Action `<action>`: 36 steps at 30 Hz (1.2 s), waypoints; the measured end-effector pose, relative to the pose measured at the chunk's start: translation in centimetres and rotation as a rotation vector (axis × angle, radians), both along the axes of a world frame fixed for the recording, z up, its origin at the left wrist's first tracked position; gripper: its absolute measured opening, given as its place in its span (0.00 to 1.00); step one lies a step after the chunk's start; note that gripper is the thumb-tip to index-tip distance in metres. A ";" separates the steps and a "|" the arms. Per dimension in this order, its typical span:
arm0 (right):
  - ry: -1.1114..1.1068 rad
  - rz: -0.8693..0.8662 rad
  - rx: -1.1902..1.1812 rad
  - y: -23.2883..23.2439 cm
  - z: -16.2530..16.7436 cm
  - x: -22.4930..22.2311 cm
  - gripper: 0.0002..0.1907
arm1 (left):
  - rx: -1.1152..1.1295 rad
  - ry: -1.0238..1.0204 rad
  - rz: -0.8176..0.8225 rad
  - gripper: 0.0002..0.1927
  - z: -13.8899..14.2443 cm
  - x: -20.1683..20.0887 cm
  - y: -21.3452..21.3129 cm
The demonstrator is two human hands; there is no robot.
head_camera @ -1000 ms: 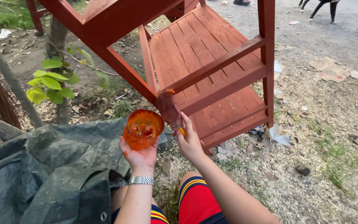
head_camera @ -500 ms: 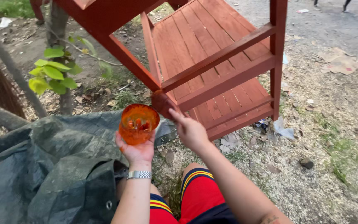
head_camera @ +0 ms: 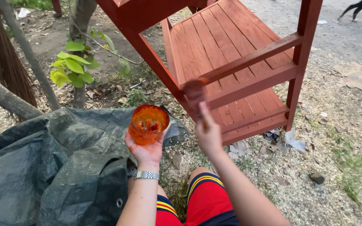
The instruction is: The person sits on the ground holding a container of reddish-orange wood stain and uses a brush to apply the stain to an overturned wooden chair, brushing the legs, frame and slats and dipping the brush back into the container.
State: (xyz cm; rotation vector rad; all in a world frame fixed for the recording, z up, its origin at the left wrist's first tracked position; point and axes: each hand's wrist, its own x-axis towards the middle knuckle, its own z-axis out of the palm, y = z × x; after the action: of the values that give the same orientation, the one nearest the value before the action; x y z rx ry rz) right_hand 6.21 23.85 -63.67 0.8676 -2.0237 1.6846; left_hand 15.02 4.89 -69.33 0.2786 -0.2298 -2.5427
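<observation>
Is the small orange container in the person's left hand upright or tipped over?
Upright, slightly tilted. The small orange container rests on the left hand with its open mouth facing up, and orange-red paint shows inside.

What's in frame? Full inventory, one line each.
wooden frame: 1, red-brown, tipped over, upper centre
paint cup: 1, orange, in left palm
brush: 1, blurred, at the frame's rail
tarp: 1, dark green, lower left
leafy sapling: 1, green, upper left
broom: 1, brown bristles, far left
cardboard scrap: 1, tan, right
wristwatch: 1, silver, left wrist
left hand: holds cup
right hand: holds brush
</observation>
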 end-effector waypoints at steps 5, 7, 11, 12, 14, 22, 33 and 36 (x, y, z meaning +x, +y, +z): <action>-0.120 0.000 0.116 -2.0 -0.3 1.9 0.32 | -0.002 -0.013 0.007 0.39 0.3 -0.2 0.0; -0.203 0.095 0.225 -0.2 1.0 2.1 0.31 | 0.015 -0.011 0.002 0.39 0.4 -0.3 0.3; -0.399 -0.063 0.690 1.8 2.9 3.3 0.32 | 0.006 0.012 -0.003 0.40 0.7 -0.3 0.9; -0.295 -0.075 0.614 1.8 2.9 3.4 0.32 | -0.014 0.013 -0.008 0.40 0.6 -0.2 1.1; -0.107 -0.089 0.475 1.2 2.2 3.2 0.31 | -0.003 0.033 -0.010 0.40 0.6 0.0 1.4; -0.295 -0.144 0.521 2.6 -2.9 4.0 0.29 | -0.026 0.011 -0.006 0.40 0.9 3.7 0.3; -0.175 -0.240 0.686 0.4 -0.3 5.3 0.32 | -0.053 0.076 -0.048 0.39 0.6 8.1 1.5; -0.275 -0.280 0.758 2.6 -1.8 6.0 0.30 | -0.037 0.012 -0.030 0.39 0.6 7.6 1.6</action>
State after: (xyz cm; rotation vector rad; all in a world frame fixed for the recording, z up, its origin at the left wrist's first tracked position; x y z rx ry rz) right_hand 12.24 26.48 -65.50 0.5229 -2.8780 0.9074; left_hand 22.63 6.50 -68.71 0.2477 -0.2779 -2.5660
